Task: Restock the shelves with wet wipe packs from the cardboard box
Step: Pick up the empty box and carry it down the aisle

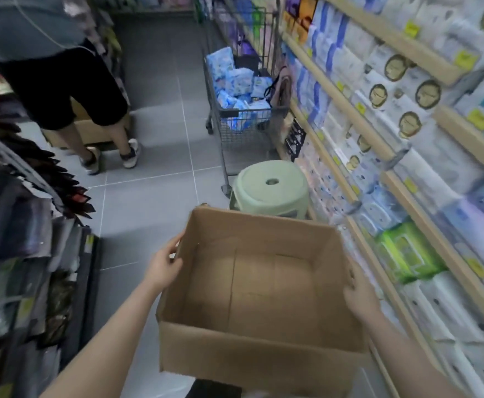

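An open cardboard box (252, 349) is held up in front of me over the aisle floor, and nothing lies inside it. My left hand (164, 261) grips its left wall, fingers curled over the rim. My right hand (360, 295) grips the right wall from outside. Shelves (407, 196) on the right are packed with wet wipe packs, among them a green pack (406, 252) close to the box.
A pale green plastic stool (269, 189) stands just beyond the box. Behind it is a metal trolley (243, 110) with several blue packs. A person (62, 90) stands at the left by another cardboard box. Dark hanging goods line the left rack.
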Demonstrator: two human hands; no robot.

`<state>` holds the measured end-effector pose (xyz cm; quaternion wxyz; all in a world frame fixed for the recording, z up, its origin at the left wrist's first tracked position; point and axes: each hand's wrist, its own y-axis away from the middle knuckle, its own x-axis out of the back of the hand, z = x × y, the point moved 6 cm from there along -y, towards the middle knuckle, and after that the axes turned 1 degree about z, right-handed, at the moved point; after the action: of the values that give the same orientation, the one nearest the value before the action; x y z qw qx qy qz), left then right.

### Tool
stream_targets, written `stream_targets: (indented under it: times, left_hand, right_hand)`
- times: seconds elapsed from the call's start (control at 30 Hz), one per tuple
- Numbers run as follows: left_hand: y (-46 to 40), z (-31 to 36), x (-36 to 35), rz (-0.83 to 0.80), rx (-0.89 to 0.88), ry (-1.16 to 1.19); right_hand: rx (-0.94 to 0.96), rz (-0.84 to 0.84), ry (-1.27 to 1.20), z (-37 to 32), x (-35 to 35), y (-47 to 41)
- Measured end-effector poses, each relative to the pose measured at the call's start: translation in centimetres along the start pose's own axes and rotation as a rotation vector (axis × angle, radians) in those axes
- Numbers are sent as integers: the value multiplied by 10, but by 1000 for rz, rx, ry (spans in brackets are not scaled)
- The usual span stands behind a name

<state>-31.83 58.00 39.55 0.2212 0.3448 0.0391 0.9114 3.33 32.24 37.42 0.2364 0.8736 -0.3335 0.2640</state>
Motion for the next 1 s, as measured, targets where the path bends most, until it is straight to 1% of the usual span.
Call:
stream_targets:
  times: [0.17,0.23,0.3,0.37,0.53,0.63,0.73,0.8,0.87,0.93,1.0]
  left_hand:
    - [-87,3,62,14,-7,-59]
    - [-118,10,81,16,-38,-69]
    - [-147,20,99,30,-79,-99]
    - [-175,32,113,27,-120,-145]
    - [-244,83,136,45,-298,-206]
    - [-289,116,147,65,-422,-231]
    - [-335,148,154,59,-518,-272]
    - [-365,163,159,50,-554,-274]
    - [-399,169,162,30,-562,-311]
    - [-431,172,167,24,-537,-351]
    - [-462,172,174,72,-504,-398]
  right_hand:
    - [14,-58,-5,-67,-51,-70]
    - [-4,-64,83,-92,-60,-93]
    - [23,-78,192,-123,-66,-117]
    - [115,-89,265,-166,-77,-144]
    - [483,-189,350,-304,-127,-210]
    - [642,-168,424,-373,-154,-259]
    - [717,-102,531,-427,-170,-310]
    - [734,-71,625,-452,-174,-342]
    - [702,-94,676,-470,-178,-373]
    - [656,-154,682,-483,-185,-401]
    - [636,-188,643,-494,-194,-427]
